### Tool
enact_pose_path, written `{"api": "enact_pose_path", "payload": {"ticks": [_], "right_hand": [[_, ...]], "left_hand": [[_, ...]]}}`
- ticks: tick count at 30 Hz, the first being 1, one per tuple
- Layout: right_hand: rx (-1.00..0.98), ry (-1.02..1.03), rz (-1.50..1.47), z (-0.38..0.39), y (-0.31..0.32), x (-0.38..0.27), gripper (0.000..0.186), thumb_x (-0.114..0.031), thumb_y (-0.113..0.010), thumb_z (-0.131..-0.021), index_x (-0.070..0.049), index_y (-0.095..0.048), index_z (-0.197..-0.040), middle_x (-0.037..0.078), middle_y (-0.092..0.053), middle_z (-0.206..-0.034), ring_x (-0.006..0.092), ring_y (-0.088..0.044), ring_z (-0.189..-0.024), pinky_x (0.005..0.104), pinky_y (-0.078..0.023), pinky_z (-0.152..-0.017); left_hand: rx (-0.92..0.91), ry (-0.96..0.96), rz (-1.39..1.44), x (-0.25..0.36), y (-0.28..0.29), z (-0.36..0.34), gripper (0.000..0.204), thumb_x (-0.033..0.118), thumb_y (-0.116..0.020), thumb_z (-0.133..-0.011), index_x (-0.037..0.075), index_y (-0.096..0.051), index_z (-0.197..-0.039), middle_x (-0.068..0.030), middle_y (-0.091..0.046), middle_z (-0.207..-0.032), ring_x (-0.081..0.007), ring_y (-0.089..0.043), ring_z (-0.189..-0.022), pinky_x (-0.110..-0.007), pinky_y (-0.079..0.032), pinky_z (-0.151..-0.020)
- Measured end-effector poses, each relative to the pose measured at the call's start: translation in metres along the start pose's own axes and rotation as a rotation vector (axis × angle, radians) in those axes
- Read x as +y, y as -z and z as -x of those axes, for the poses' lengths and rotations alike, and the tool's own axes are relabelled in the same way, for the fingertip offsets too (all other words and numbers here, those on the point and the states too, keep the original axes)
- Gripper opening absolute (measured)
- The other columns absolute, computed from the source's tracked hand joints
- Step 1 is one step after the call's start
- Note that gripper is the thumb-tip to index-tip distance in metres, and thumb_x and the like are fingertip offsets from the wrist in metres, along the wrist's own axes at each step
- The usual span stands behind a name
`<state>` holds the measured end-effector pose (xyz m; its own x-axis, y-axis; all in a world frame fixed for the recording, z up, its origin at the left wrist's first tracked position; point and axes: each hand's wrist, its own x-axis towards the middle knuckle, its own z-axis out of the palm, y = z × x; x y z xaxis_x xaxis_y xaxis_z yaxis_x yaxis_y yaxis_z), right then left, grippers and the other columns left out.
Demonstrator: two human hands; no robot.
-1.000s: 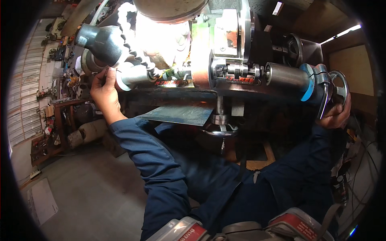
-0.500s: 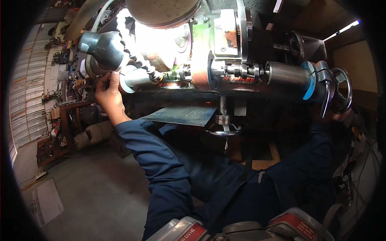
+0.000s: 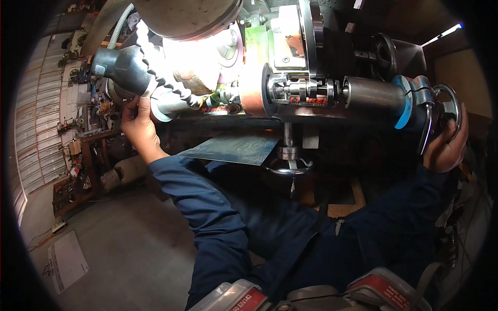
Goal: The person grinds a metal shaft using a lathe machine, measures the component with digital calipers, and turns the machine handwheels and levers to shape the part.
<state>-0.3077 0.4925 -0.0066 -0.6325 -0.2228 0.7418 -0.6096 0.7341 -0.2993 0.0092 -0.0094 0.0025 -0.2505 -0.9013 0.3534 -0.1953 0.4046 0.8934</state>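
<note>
Right hand [image 3: 447, 147] has come up out of the shadow under the chrome handwheel [image 3: 457, 101] at the machine's right end since half a second ago; your left hand is about where it was, and the whole view has shifted a bit with your head. Right now you've got the handwheel rim pinched at its lower right, thumb inside, fingers outside. Left hand is at the flange [image 3: 161, 108] on the left end, thumb up against its edge, fingers folded behind; can't tell if you're pinching anything there. Step in hand reads as winding the right wheel while the left steadies or feels its end. I'd say next move calls for small, even turns on that rim, knuckles clear of the hanging clamp lever [image 3: 426, 129] just beside it. Inboard of the wheel sit the blue ring [image 3: 402, 118] and the steel barrel [image 3: 373, 97]; the shiny lobed shaft [image 3: 308, 89] lies in line with that barrel, left of it, near mid-machine. Lamp [image 3: 124, 71] is right above your left hand, segmented hose [image 3: 182, 95] near it. Further out: metal sheet [image 3: 233, 147] and second handwheel [image 3: 290, 171] below the bed, parts-laden desk far left.
</note>
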Motion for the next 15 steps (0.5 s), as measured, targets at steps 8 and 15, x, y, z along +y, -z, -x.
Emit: {"api": "enact_pose_path", "payload": {"ticks": [8,15], "right_hand": [[-0.108,-0.005,0.017,-0.011,0.009,-0.006,0.036,-0.027,-0.045,-0.103,-0.007,-0.058,-0.129,0.015,-0.067,-0.117,0.0286,-0.068,-0.101,0.0351,-0.054,-0.083],[-0.313,-0.059,0.079,-0.026,0.016,-0.002,0.036,-0.029,-0.041,-0.104,-0.012,-0.057,-0.133,0.014,-0.067,-0.117,0.0278,-0.068,-0.102,0.0341,-0.053,-0.081]], "left_hand": [[-0.001,-0.008,0.008,-0.002,0.001,0.000,0.031,0.019,-0.085,-0.077,-0.002,-0.067,-0.092,-0.0036,-0.067,-0.092,-0.0121,-0.058,-0.084,-0.029,-0.047,-0.081],[-0.009,0.003,0.038,0.001,0.000,0.002,0.031,0.019,-0.084,-0.078,-0.002,-0.067,-0.094,-0.0044,-0.067,-0.093,-0.0126,-0.059,-0.086,-0.029,-0.047,-0.083]]}}
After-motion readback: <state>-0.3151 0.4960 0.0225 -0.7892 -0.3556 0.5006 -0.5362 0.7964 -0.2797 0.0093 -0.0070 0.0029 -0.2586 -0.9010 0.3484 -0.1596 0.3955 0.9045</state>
